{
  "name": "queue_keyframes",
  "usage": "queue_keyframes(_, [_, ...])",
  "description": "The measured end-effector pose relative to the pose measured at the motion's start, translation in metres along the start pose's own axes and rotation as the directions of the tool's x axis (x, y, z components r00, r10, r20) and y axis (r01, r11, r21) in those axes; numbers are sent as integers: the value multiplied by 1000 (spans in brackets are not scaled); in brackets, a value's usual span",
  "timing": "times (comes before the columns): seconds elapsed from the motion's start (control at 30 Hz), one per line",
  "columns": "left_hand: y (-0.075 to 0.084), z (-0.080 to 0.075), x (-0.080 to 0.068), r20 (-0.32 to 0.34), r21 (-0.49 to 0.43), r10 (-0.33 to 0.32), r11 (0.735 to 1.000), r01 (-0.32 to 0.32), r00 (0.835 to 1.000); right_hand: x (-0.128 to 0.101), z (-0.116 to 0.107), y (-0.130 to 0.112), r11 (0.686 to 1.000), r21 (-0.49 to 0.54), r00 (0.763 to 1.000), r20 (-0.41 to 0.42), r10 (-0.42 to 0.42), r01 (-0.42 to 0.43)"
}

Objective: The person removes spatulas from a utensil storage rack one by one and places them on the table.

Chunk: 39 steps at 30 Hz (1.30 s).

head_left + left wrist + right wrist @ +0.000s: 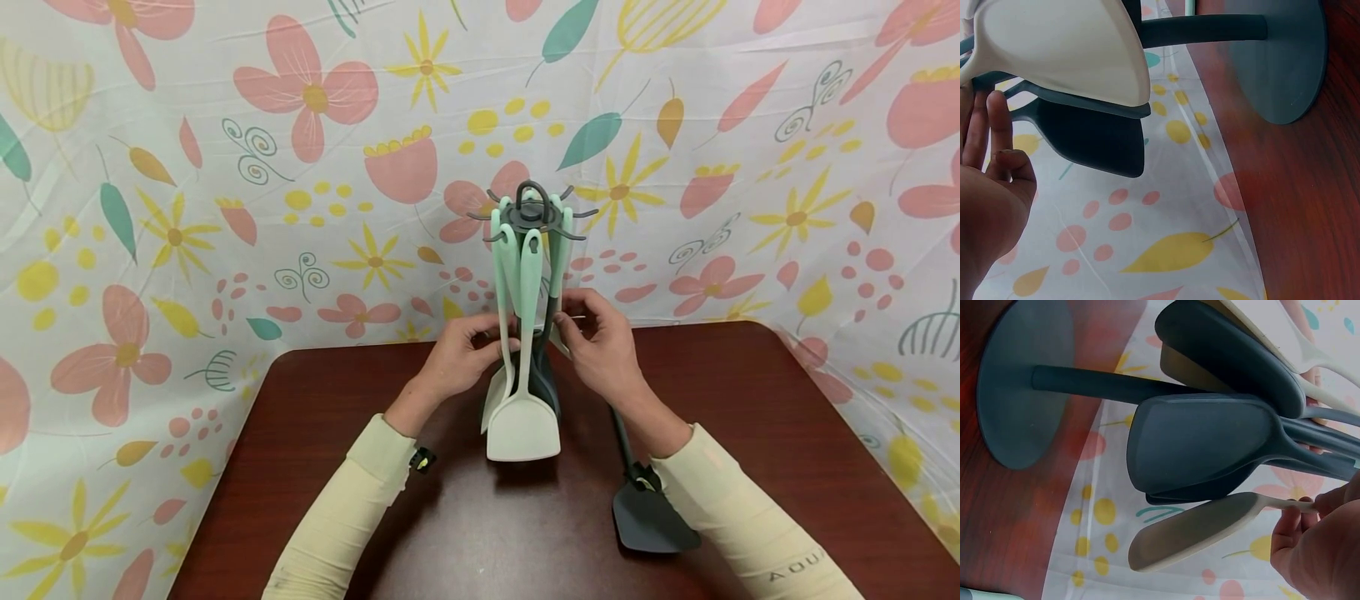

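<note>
A dark grey utensil stand (531, 215) with a ring of hooks carries several kitchen utensils by their mint-green handles. At its front hangs a cream turner (523, 432); dark grey utensils (1207, 440) hang around the pole. My right hand (606, 346) pinches the thin neck of a cream spatula (1200, 531), on the stand's right side. My left hand (467, 354) reaches in from the left among the utensil necks. In the left wrist view its fingers touch or nearly touch the dark utensils (1094, 134); the utensils hide its thumb, so its grip is unclear.
The stand's round base (1022, 394) rests on a dark red-brown wooden table (337, 400). A dark grey turner (654, 521) lies on the table beneath my right forearm. A floral cloth (315, 192) hangs right behind the table's back edge.
</note>
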<state>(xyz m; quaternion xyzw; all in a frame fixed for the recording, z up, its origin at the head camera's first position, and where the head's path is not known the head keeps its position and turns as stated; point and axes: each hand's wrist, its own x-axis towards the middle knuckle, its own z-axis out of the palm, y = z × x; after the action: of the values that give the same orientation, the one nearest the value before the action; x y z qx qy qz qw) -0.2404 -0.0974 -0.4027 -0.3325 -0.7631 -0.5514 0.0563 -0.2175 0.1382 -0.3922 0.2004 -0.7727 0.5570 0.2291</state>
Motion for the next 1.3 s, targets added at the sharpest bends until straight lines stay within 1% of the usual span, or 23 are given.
queue_keyframes(0.47, [-1, 0, 0, -5, 5, -10, 1000, 10, 1000, 2, -2, -3, 1000, 14, 1000, 1, 14, -14])
queue_keyframes(0.83, [-2, 1, 0, -3, -3, -8, 1000, 8, 1000, 3, -4, -1, 1000, 28, 1000, 0, 0, 0])
queue_keyframes(1.07, [-2, 1, -1, -5, 0, -7, 1000, 7, 1000, 5, -4, 0, 1000, 14, 1000, -8, -2, 2])
queue_keyframes(1.3, [-2, 2, -1, -6, -16, -14, 1000, 14, 1000, 6, -5, -1, 999, 46, 1000, -5, 7, -7])
